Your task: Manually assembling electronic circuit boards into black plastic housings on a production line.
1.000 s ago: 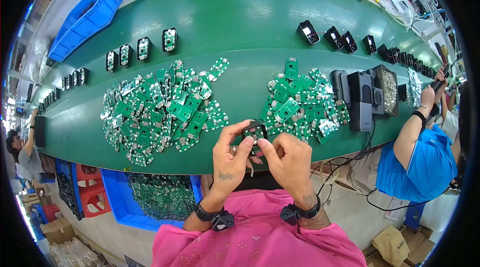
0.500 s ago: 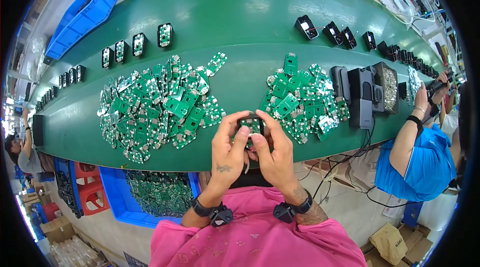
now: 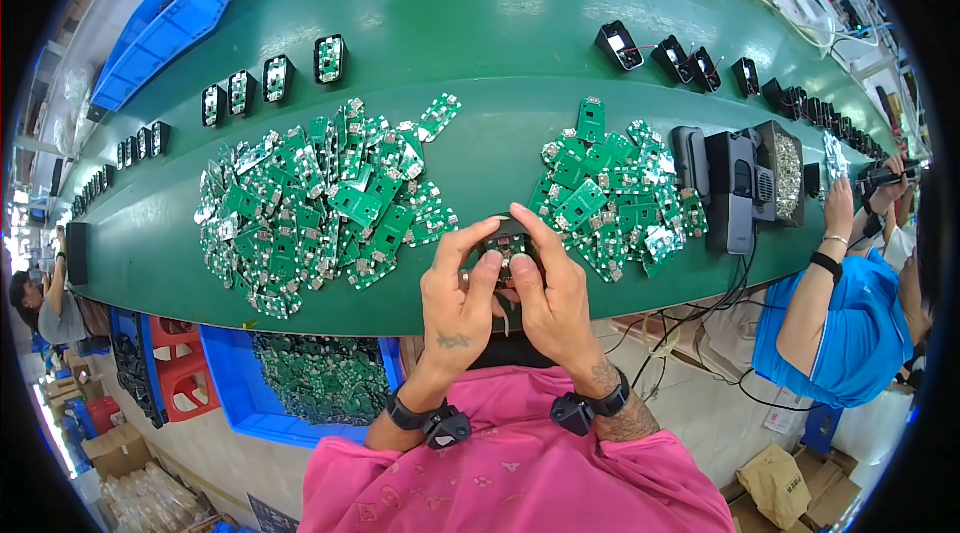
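Close above the table's near edge, I hold a small black housing [image 3: 514,227] between both hands, with a green circuit board seated in it. My left hand [image 3: 458,285] grips its left side, the thumb pressing on the board. From the right, my right hand [image 3: 556,288] wraps it the same way, its thumb on the board and its index finger stretched along the far end. The thumbs cover much of the board. Loose boards lie in a large pile [image 3: 320,198] to the left and a smaller pile [image 3: 610,188] to the right.
Black housings fitted with boards [image 3: 330,59] stand in a row at far left; open black housings [image 3: 620,45] line the far right. Grey-black devices [image 3: 730,193] and a tray of small parts [image 3: 787,173] sit right. A blue bin [image 3: 240,403] is below the edge. Another person [image 3: 820,323] works at right.
The housing has tipped, so its far black wall shows more. My right index finger has straightened along that end. Both thumbs stay on the board.
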`<move>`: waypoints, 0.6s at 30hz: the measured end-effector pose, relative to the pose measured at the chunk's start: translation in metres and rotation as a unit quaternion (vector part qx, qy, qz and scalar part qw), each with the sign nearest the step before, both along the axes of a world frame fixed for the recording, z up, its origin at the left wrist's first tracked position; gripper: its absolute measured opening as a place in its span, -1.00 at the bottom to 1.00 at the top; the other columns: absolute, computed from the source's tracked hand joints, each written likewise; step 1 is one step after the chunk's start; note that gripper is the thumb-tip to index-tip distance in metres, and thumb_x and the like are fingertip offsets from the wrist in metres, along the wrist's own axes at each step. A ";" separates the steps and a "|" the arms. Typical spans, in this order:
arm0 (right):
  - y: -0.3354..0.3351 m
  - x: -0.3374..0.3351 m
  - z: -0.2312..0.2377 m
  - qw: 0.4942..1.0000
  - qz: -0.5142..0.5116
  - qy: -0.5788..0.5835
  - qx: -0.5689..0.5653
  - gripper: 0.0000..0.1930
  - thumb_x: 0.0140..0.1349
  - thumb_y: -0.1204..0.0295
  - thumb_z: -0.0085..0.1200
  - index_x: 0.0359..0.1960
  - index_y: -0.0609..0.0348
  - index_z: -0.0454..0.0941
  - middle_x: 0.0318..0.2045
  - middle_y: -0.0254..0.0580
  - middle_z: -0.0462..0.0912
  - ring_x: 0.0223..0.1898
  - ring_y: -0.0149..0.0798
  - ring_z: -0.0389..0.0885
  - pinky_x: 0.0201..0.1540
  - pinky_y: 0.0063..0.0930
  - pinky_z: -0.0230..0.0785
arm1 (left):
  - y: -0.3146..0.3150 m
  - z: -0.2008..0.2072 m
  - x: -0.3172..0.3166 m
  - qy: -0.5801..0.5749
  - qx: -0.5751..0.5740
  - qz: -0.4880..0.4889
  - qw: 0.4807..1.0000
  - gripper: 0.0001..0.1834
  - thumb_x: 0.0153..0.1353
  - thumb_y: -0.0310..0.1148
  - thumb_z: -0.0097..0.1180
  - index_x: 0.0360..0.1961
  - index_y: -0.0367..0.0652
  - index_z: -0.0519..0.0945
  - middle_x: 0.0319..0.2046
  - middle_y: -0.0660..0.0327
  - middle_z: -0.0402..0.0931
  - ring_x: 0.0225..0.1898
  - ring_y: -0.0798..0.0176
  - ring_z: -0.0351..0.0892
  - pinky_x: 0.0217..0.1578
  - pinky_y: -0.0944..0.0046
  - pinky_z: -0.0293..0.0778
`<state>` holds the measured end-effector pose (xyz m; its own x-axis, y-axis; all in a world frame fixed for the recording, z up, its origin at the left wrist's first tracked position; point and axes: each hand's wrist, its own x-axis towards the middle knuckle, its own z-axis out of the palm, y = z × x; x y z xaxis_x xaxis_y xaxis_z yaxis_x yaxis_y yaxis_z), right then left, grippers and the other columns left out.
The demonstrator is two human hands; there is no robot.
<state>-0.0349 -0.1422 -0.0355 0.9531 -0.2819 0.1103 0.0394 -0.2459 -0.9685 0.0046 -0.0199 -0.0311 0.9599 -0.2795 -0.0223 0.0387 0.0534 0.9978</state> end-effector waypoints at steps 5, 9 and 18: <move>-0.004 -0.006 0.010 0.998 0.023 -0.054 -0.006 -0.61 0.35 0.53 -0.02 0.21 0.24 0.41 0.00 0.09 0.60 -0.23 -0.07 0.68 -0.26 -0.32 0.56 | -0.004 -0.004 -0.012 -0.187 0.034 0.042 0.981 -0.70 0.36 -0.46 0.07 0.10 -0.23 0.46 -0.11 0.07 0.61 -0.52 0.47 0.51 -0.65 0.50 0.37; -0.009 -0.001 0.008 0.993 0.038 -0.093 -0.058 -0.59 0.33 0.54 0.02 0.22 0.23 0.40 0.01 0.09 0.60 -0.19 -0.01 0.67 -0.21 -0.28 0.55 | 0.000 -0.008 -0.007 -0.297 0.062 0.070 0.950 -0.71 0.30 -0.53 0.12 0.04 -0.17 0.52 -0.06 -0.05 0.61 -0.42 0.26 0.64 -0.51 0.37 0.54; -0.021 0.010 0.017 0.933 0.114 -0.301 -0.159 -0.39 -0.03 0.72 0.11 0.17 0.21 0.43 -0.24 -0.05 0.56 -0.33 0.01 0.52 -0.27 -0.19 0.40 | 0.002 0.008 0.007 -0.472 0.032 0.060 0.879 -0.60 0.14 -0.66 0.14 0.01 -0.10 0.52 -0.13 -0.17 0.61 -0.41 0.07 0.71 -0.51 0.32 0.60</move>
